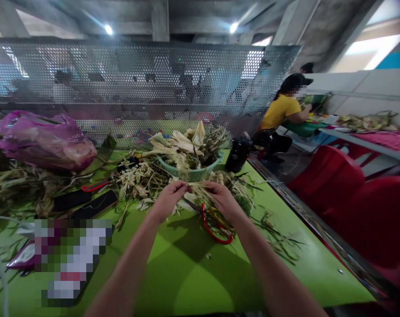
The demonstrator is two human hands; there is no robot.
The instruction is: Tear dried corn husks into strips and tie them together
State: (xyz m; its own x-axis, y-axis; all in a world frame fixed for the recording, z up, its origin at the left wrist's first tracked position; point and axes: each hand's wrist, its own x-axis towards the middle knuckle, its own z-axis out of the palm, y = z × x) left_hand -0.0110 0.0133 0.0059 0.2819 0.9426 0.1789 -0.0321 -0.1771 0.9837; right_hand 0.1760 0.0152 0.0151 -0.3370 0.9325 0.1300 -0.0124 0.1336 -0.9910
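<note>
Both my hands meet over the green table, pinching a pale strip of dried plant (197,188) between them. My left hand (170,198) has thumb and fingers pressed together on its left end. On the other side, my right hand (223,198) is closed on the same dried material. Scissors with red handles (216,229) lie on the table just below my right hand, blades pointing up and left. Right behind my hands stands a light green basket (200,174) heaped with dried husks (183,143). Loose dried flowers and stems (142,176) are scattered to its left.
A black cup-like container (237,155) stands right of the basket. At left are a pink plastic bag (44,141), a red-handled cutter (96,186) and a dark phone-like slab (94,205). A perforated metal screen (120,88) rises behind. Red chairs (328,176) and a seated person (282,110) are at right.
</note>
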